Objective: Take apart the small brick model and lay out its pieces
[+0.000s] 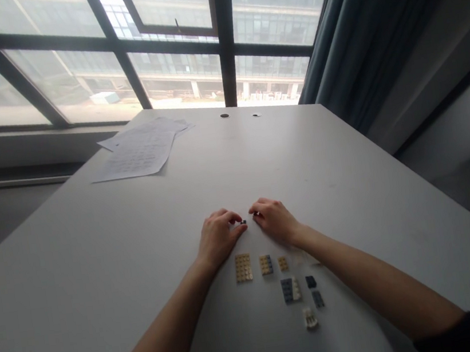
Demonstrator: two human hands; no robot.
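Just below the middle of the head view, the left hand [220, 232] and the right hand [273, 217] faced each other over the white surface [97, 246], near but apart. The left thumb and forefinger were narrowed on a small dark piece [243, 221], which showed at their tips on the side toward the right hand. The right hand was curled, its fingers close together, with a dark bit [255, 213] at the fingertips; it was too small to identify, and I could not tell whether it was gripped.

Lower in the frame, a large tan plate [243, 268] lay below the left hand, then, going right, a tan-and-grey block [266, 265] and a small tan plate [283, 263]. Beneath these sat a grey-and-white block [290, 290], with a navy piece [310, 281] to its right, a grey piece [317, 299] just under that, and a white piece [310, 318] lowest of all.

Toward the upper left, printed papers [140, 148] overlapped at the far end of the surface. Windows [179, 79] filled most of the top, and a dark curtain [337, 30] hung at upper right.
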